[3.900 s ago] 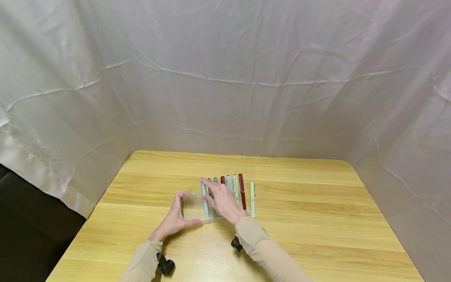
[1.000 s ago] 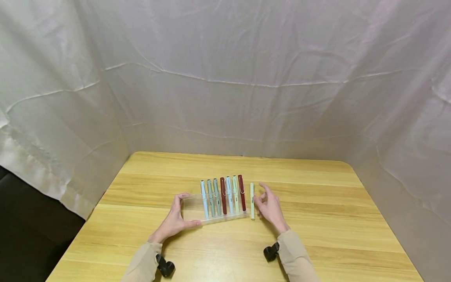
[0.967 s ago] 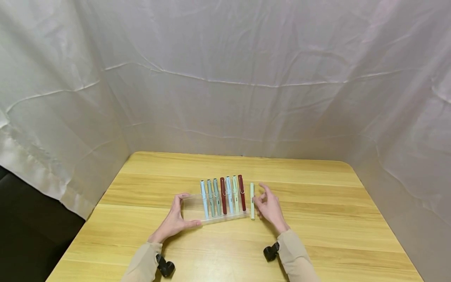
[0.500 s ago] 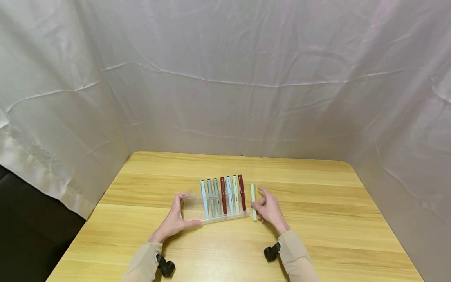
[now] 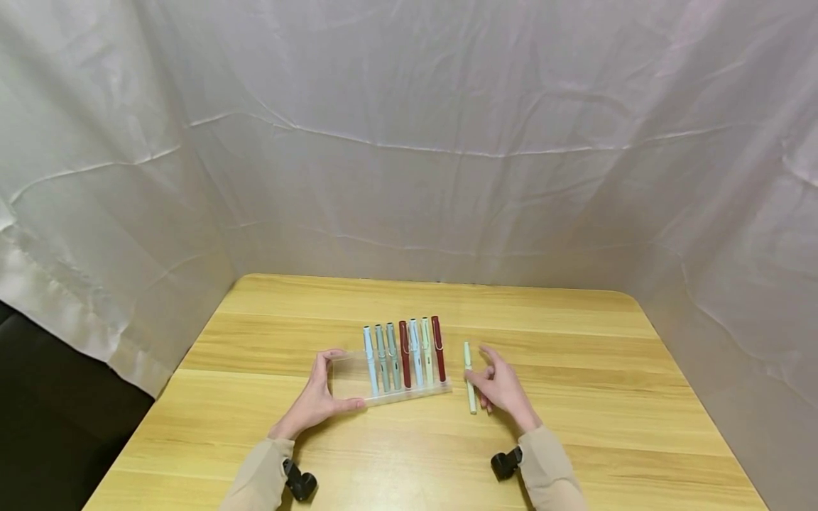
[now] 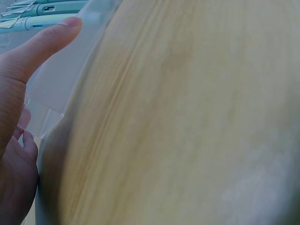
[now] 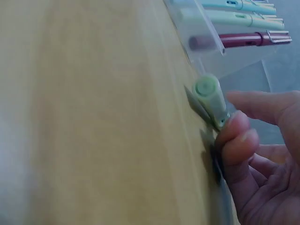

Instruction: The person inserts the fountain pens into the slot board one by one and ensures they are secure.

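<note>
My left hand (image 5: 316, 397) grips the left end of a clear plastic tray (image 5: 348, 377), thumb on the near edge and fingers at the far edge. In the left wrist view the thumb (image 6: 51, 44) lies along the tray's rim. Several capped pens lie side by side in the tray: a light blue pen (image 5: 371, 365) leftmost, then grey-green ones, and a dark red pen (image 5: 438, 351) rightmost. To the right of the tray, my right hand (image 5: 505, 390) pinches a pale green pen (image 5: 472, 401) between thumb and fingers. Its round end (image 7: 206, 87) faces the right wrist camera.
The wooden table (image 5: 607, 397) extends on all sides of the tray. Pale curtains (image 5: 409, 177) hang behind it and along the sides. Something black (image 5: 57, 404) is at the left, beyond the table edge. Small black cameras (image 5: 300, 484) are strapped to both wrists.
My right hand went from over the tray's pens to the pale green pen, took hold of it and moved it right and nearer. The left hand and tray stay in place.
</note>
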Demonstrator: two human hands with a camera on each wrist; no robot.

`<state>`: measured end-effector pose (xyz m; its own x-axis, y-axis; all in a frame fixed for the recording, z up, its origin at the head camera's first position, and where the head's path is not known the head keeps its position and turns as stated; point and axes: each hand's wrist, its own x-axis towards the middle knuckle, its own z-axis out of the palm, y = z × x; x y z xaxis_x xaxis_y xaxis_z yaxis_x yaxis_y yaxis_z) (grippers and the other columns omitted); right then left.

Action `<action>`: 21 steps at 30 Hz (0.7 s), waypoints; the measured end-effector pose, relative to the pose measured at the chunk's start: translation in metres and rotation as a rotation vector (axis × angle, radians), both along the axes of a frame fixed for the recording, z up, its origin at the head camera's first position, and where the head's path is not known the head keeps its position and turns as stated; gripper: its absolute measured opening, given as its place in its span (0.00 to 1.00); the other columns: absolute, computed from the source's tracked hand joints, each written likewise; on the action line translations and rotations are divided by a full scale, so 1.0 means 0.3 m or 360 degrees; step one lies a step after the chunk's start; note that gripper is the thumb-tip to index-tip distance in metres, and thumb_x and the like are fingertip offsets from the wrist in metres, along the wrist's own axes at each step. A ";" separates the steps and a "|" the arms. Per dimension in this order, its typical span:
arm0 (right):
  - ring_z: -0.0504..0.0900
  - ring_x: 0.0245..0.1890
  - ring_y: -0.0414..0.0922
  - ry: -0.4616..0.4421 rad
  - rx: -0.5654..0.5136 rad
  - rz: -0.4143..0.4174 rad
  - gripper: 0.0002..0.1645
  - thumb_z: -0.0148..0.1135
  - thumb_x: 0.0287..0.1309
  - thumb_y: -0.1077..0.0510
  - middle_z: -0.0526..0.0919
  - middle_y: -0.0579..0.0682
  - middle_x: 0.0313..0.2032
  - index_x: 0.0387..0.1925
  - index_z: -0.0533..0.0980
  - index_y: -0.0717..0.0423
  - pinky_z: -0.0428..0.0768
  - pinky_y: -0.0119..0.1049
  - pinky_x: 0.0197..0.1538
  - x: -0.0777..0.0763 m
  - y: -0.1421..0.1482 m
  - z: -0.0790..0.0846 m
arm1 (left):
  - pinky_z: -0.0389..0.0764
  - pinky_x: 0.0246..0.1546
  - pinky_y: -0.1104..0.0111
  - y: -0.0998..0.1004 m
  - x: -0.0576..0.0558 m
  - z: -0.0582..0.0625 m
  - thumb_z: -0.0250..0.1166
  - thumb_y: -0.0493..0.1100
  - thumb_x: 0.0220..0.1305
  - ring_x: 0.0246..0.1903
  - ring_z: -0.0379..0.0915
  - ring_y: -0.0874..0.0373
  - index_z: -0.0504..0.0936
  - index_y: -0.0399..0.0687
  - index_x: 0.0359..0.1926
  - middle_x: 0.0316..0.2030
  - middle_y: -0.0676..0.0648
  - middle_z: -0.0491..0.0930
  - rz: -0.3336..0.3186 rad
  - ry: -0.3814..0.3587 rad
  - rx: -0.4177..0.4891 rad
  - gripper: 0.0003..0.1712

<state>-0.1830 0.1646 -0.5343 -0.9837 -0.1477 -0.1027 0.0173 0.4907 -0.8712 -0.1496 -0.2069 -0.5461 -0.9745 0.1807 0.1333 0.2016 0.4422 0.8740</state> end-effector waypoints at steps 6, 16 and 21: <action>0.73 0.10 0.40 0.0034 0.0085 -0.0043 0.39 0.62 0.68 0.55 0.80 0.51 0.22 0.74 0.59 0.63 0.78 0.36 0.13 -0.023 -0.009 0.003 | 0.48 0.77 0.38 -0.002 0.000 -0.001 0.85 0.50 0.38 0.73 0.53 0.38 0.56 0.43 0.68 0.69 0.36 0.59 0.0001 0.0005 -0.0007 0.61; 0.71 0.09 0.40 0.0056 0.0207 -0.0018 0.42 0.64 0.67 0.48 0.78 0.48 0.18 0.72 0.61 0.64 0.67 0.29 0.12 -0.053 -0.052 0.004 | 0.50 0.77 0.39 -0.002 -0.001 -0.003 0.85 0.50 0.37 0.72 0.54 0.38 0.56 0.44 0.67 0.69 0.36 0.59 0.0006 -0.0003 -0.0014 0.61; 0.69 0.09 0.39 0.0088 0.0251 -0.0023 0.41 0.66 0.64 0.52 0.77 0.47 0.17 0.72 0.62 0.64 0.66 0.28 0.12 -0.056 -0.060 0.007 | 0.50 0.77 0.39 0.000 -0.001 -0.001 0.86 0.50 0.37 0.73 0.54 0.38 0.56 0.44 0.68 0.69 0.36 0.58 0.0012 -0.0017 -0.0017 0.62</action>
